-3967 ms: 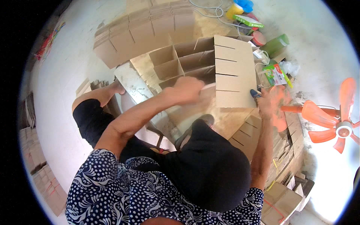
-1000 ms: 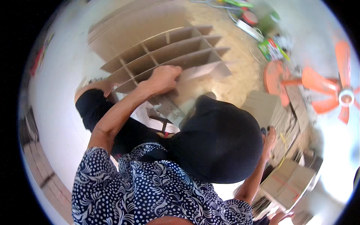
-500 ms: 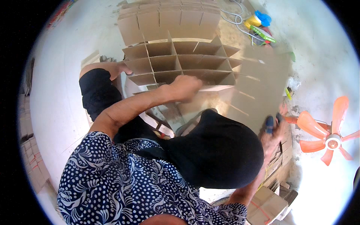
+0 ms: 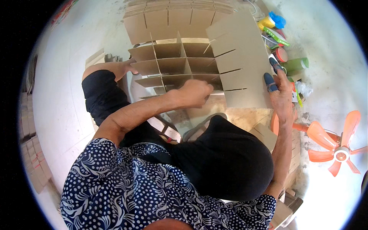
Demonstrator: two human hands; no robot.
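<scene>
A cardboard divider grid point(image 4: 170, 65) of crossed, slotted strips stands open in front of me. My left hand point(image 4: 195, 94) is closed in a fist at its near edge; what the curled fingers hold, if anything, is hidden. My right hand point(image 4: 281, 92), with dark blue covers on the thumb and a finger, grips the right edge of a flat slotted cardboard sheet point(image 4: 245, 65). That sheet's slots face left, and it overlaps the grid's right end from my viewpoint. Whether any slots have engaged cannot be made out.
Slotted cardboard sheets point(image 4: 172, 19) are stacked behind the grid. To the right lie a green cup point(image 4: 297, 65), a red-lidded jar point(image 4: 280, 55) and a yellow container point(image 4: 266, 23). An orange fan point(image 4: 339, 147) stands farther right. My bent leg point(image 4: 103, 90) is left of the grid.
My right hand has risen from the lower right, bringing the cardboard sheet up and left over the grid's right end. My left fist has shifted slightly right and down.
</scene>
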